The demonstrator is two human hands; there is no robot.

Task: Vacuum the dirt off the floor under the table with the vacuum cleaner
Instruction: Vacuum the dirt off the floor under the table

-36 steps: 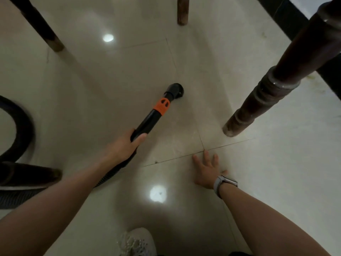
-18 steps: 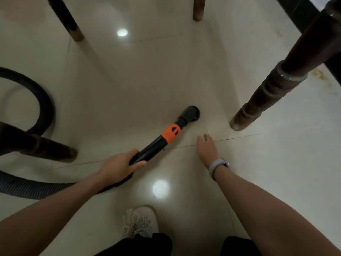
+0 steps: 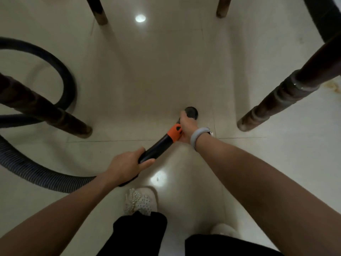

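Note:
The vacuum wand (image 3: 160, 145) is a black tube with an orange collar (image 3: 174, 133), lying slanted across the pale tiled floor (image 3: 151, 74). Its round black nozzle (image 3: 191, 112) points at the floor between the table legs. My left hand (image 3: 127, 166) is wrapped around the rear of the wand. My right hand (image 3: 186, 126), with a grey wristband, grips the tube just behind the nozzle, beside the orange collar. No dirt is plainly visible on the tiles.
The ribbed black hose (image 3: 42, 174) loops away at the left. Dark wooden table legs stand at left (image 3: 60, 119), right (image 3: 273, 106), far left (image 3: 98, 12) and far right (image 3: 222, 8). My white shoe (image 3: 140, 200) is below the wand. A brown stain (image 3: 334, 86) marks the right edge.
My right hand left the floor and took hold of the wand near the nozzle. The nozzle drew back toward me and the view pulled away from under the table.

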